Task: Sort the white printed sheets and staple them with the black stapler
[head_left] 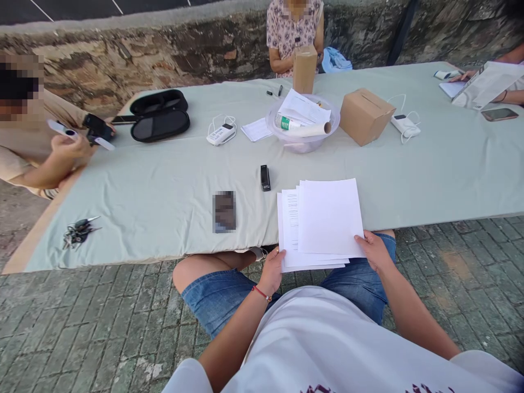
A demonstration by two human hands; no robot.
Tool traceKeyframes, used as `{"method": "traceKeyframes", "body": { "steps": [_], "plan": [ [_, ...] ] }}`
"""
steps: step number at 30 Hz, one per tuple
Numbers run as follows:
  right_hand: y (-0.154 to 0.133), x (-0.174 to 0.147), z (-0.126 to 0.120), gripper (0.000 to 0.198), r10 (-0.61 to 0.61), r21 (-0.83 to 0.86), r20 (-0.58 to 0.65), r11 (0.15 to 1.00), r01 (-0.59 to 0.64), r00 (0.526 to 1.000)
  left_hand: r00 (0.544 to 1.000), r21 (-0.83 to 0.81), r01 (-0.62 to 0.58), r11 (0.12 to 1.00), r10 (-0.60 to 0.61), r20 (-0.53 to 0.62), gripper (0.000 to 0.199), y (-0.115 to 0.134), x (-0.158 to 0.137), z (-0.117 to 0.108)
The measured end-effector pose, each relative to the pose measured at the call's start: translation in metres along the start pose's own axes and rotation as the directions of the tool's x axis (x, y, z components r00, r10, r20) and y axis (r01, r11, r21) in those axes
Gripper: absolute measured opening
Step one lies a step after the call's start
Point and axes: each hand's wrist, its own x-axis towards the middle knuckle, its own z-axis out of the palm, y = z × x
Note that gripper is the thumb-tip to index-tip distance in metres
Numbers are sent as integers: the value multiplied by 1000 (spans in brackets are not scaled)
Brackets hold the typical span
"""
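We seem to be at a holding step: our left hand (273,271) and right hand (375,251) grip the paper sheets (329,215) by opposite sides, fingers closed on the edges. The next move probably calls for even support. The white, unevenly fanned sheets, one showing printed lines, span the near edge of the table (176,169) and our lap (354,284).
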Motion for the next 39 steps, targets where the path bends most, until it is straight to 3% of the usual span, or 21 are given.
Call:
{"method": "traceKeyframes", "body": {
  "steps": [6,13,18,25,33,39],
  "plan": [
    [-14,-11,26,35,7,4,122,1000,-8,992,1000,12,13,1000,-13,10,45,3,-3,4],
    [-8,-7,20,29,-26,-177,76,983,39,997,998,95,-41,995,36,47,52,3,-2,4],
    [1,-6,7,31,20,-117,51,993,-14,998,998,85,-65,994,65,-2,58,1,1,6],
    [8,-9,9,46,97,21,207,994,-104,974,999,2,-35,999,35,-19,52,4,0,11],
    [13,-3,3,50,182,84,170,977,-198,968,999,-7,-11,1000,10,-44,46,1,3,6],
    [7,-8,5,52,159,80,189,981,-177,969,1000,-24,-6,1000,6,0,50,0,1,10]
  ]
}}
